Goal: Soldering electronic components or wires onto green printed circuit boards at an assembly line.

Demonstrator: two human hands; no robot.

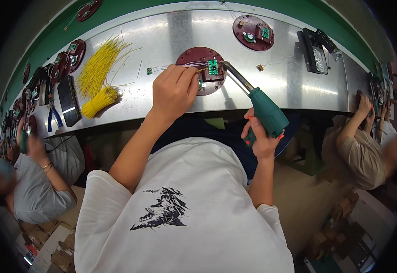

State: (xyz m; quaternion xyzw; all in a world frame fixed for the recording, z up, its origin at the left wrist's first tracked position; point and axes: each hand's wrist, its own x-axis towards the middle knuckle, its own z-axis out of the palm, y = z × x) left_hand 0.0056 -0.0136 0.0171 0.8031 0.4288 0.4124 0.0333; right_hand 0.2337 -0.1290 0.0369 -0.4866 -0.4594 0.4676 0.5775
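Gripping a green pistol-shaped soldering gun, a worker's right hand is wrapped around its handle, the metal tip at the edge of a small green circuit board. From where I stand, contact is too fine to tell. The left hand pinches a thin yellow wire beside the board, which sits on a round maroon plastic base upon the brushed-steel bench. To the left lies a tied yellow wire bundle.
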